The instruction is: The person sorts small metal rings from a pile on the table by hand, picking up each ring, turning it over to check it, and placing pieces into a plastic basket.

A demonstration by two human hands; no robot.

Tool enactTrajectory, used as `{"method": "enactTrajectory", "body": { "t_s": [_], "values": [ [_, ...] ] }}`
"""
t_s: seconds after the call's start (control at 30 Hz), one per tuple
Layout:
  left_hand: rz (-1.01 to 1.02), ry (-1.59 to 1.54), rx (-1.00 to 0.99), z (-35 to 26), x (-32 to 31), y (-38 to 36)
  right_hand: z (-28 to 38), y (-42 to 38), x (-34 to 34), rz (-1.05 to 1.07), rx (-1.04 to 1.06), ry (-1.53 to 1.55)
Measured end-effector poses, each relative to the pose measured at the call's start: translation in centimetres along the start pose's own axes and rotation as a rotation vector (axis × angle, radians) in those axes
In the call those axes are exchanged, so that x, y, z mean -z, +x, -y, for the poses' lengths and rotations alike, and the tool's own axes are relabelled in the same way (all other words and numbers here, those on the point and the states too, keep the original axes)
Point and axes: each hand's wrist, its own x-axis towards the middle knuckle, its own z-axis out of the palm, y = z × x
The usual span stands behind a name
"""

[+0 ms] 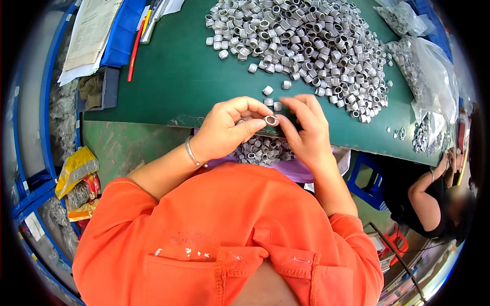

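Observation:
My left hand point(229, 125) pinches a small grey metal ring point(271, 120) between thumb and forefinger, just over the table's front edge. Another ring shows partly inside its curled fingers. Close on the right, my right hand point(304, 127) has its thumb at the ring's side, while its forefinger is raised and blurred. Whether that thumb touches the ring is hard to tell. A few loose rings point(267, 91) lie on the green table point(168, 76) just beyond the hands. Below the table edge, many more rings point(263, 150) rest on purple material at my lap.
A large pile of metal rings point(306, 43) covers the table's back. Plastic bags of parts point(426, 71) stand at the right. At the left are a blue bin point(122, 35), papers point(92, 33) and a red pen point(134, 56). Another person point(426, 199) sits at the right.

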Motion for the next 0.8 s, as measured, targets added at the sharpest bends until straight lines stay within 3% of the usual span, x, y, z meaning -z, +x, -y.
{"method": "enactTrajectory", "body": {
  "t_s": [0.07, 0.2, 0.3, 0.4, 0.47, 0.53, 0.6, 0.8],
  "values": [
    [0.003, -0.015, 0.017, -0.3, -0.1, -0.1, -0.4, 0.4, -0.7, -0.013, 0.043, -0.081],
    [-0.007, -0.043, -0.008, -0.5, 0.0, -0.2, -1.0, 0.3, -0.3, -0.007, -0.027, 0.131],
    [-0.001, -0.069, 0.001, -0.6, -0.1, -0.1, -1.4, 0.1, -0.1, 0.012, -0.036, 0.101],
    [0.011, -0.11, 0.032, -1.1, -0.4, 0.1, -1.0, 0.0, -0.5, 0.002, 0.1, -0.107],
    [0.011, -0.131, 0.048, -1.3, -0.3, 0.1, -1.2, 0.2, -0.4, -0.015, 0.133, -0.078],
    [0.018, -0.139, 0.044, -1.3, -0.1, -0.1, 0.0, 0.1, 0.1, 0.008, -0.164, 0.179],
    [0.014, -0.13, 0.049, -1.4, -0.1, -0.2, -0.8, -0.2, -0.1, -0.04, -0.292, 0.556],
    [0.016, -0.145, 0.009, -1.4, -0.4, -0.1, -1.0, -0.6, 1.0, 0.122, -0.486, 1.044]
  ]
}}
